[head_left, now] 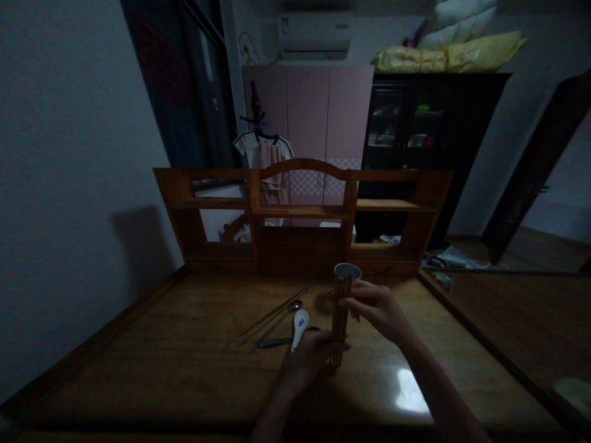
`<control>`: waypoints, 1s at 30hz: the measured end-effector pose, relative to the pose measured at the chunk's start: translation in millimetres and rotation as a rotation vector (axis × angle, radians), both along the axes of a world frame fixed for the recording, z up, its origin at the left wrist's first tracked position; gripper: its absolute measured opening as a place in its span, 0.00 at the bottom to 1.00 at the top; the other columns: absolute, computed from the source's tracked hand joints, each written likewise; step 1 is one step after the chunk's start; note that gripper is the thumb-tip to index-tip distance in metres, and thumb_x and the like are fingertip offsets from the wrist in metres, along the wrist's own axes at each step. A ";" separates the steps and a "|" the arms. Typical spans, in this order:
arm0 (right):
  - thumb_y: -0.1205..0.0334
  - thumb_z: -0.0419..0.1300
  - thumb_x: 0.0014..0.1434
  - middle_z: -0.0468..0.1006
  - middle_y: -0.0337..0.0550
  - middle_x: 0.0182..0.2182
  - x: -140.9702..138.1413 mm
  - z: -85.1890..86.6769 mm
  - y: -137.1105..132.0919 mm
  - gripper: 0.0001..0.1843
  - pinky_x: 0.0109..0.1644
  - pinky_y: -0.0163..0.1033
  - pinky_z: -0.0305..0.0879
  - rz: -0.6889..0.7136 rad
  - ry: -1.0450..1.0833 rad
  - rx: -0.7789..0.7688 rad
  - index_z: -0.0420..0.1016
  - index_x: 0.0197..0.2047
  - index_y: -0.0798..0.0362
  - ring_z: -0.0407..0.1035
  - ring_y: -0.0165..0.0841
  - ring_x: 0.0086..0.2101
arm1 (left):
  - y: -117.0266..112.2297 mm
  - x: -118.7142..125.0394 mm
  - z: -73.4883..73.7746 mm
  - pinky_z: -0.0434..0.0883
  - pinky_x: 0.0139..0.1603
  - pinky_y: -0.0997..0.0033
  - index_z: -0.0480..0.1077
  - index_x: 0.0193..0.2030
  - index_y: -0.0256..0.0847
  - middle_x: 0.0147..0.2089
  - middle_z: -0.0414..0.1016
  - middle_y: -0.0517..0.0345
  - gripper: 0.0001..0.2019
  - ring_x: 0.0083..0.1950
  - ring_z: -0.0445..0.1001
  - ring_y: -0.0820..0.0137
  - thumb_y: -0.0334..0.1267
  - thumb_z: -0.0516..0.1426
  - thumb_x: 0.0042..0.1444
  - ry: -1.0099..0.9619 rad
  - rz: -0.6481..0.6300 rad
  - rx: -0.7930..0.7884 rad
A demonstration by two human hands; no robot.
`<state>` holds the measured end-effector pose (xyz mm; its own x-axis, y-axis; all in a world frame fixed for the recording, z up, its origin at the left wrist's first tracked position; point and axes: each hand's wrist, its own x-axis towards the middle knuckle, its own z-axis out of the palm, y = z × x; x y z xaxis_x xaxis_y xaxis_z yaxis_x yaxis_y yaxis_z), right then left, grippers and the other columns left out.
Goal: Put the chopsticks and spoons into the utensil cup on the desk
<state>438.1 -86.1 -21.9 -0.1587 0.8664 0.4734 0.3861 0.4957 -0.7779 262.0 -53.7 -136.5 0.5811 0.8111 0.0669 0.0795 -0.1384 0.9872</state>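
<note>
A rolled bamboo mat [340, 317] stands upright on the wooden desk [184, 363], held by both hands. My left hand [314, 357] grips its lower end near the desk top. My right hand [376, 307] is closed round its upper part. Behind the roll's top sits a white cup [348, 271]. Left of the roll lie a white ceramic spoon [299, 326], a metal spoon [279, 323] and a pair of chopsticks [272, 314].
A wooden shelf unit [300, 212] stands at the back of the desk. Beyond it are a pink wardrobe [323, 117], hanging clothes [263, 157] and a dark cabinet [415, 135]. A wall runs along the left.
</note>
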 end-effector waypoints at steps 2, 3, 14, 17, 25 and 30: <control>0.52 0.63 0.59 0.74 0.43 0.31 -0.3 0.6 -0.3 0.15 0.26 0.33 0.60 0.001 -0.007 0.002 0.80 0.29 0.55 0.65 0.28 0.26 | 0.3 0.5 -0.9 0.69 0.44 0.66 0.80 0.42 0.37 0.42 0.81 0.51 0.19 0.43 0.75 0.61 0.49 0.61 0.52 0.009 0.006 0.016; 0.52 0.62 0.59 0.73 0.43 0.30 -0.5 1.0 -0.5 0.15 0.26 0.33 0.60 0.000 -0.009 0.004 0.80 0.29 0.55 0.65 0.28 0.25 | 0.2 0.4 -0.9 0.69 0.44 0.66 0.79 0.42 0.37 0.42 0.81 0.52 0.19 0.43 0.76 0.61 0.50 0.61 0.52 0.004 0.006 0.018; 0.55 0.63 0.59 0.72 0.41 0.29 -0.1 0.6 -0.4 0.14 0.27 0.34 0.59 0.014 0.012 -0.003 0.78 0.26 0.55 0.65 0.28 0.26 | -2.4 -1.9 1.9 0.69 0.44 0.67 0.80 0.42 0.38 0.42 0.81 0.53 0.18 0.43 0.76 0.61 0.48 0.60 0.52 -0.015 0.000 0.010; 0.55 0.63 0.59 0.72 0.40 0.29 0.5 0.3 -0.1 0.14 0.27 0.34 0.59 0.017 0.014 0.001 0.78 0.26 0.55 0.65 0.28 0.26 | -2.1 -1.3 0.3 0.69 0.44 0.66 0.79 0.43 0.37 0.41 0.81 0.53 0.18 0.41 0.75 0.62 0.48 0.60 0.52 -0.012 -0.004 -0.025; 0.57 0.64 0.59 0.72 0.41 0.30 -0.6 1.3 -1.6 0.13 0.27 0.33 0.59 0.022 0.009 0.002 0.79 0.27 0.55 0.65 0.28 0.27 | -1.2 -0.8 -1.2 0.69 0.43 0.67 0.80 0.43 0.37 0.41 0.81 0.53 0.17 0.42 0.76 0.61 0.47 0.61 0.52 -0.039 -0.003 -0.011; 0.57 0.64 0.59 0.73 0.42 0.32 0.3 -0.7 0.0 0.11 0.26 0.33 0.59 0.018 0.010 -0.001 0.81 0.31 0.55 0.65 0.28 0.26 | -1.9 -0.9 -0.5 0.69 0.45 0.66 0.79 0.43 0.36 0.42 0.80 0.52 0.19 0.42 0.75 0.62 0.48 0.60 0.53 -0.014 -0.003 -0.036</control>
<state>438.4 -86.1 -22.6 -0.1693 0.8639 0.4743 0.3694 0.5018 -0.7822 261.1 -55.6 -137.0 0.5824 0.8116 0.0462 0.0652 -0.1032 0.9925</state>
